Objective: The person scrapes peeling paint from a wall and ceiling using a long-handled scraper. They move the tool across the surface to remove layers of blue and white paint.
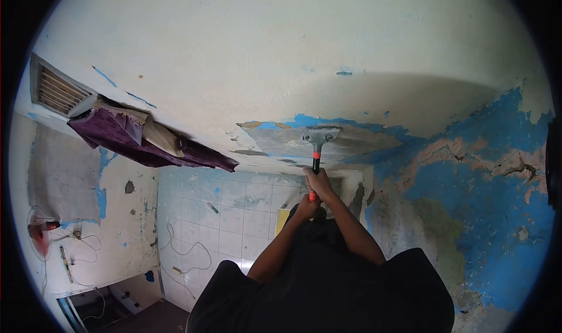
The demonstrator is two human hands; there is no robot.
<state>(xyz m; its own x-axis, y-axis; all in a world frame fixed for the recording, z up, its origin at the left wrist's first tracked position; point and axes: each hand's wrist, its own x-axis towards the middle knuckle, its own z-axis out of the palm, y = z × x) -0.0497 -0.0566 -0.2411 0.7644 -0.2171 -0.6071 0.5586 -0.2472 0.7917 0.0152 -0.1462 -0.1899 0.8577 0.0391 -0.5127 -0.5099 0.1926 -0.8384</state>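
A long-handled scraper (317, 162) with a wide grey metal head and a black shaft with orange-red parts is in front of me. Its head lies against the wall (374, 52), over a bare grey patch (363, 144) edged with blue and cream paint. My right hand (319, 182) is wrapped round the upper handle. Lower down, my left hand (308, 206) closes round the handle's orange-red end. The fingers of both hands are partly hidden.
A purple curtain (126, 142) hangs to the left below a vent (58, 88). A cable (196, 245) lies on the tiled floor (205, 233). A red fan (41, 233) is at far left. Peeling blue paint (497, 216) and a cracked strip cover the right wall.
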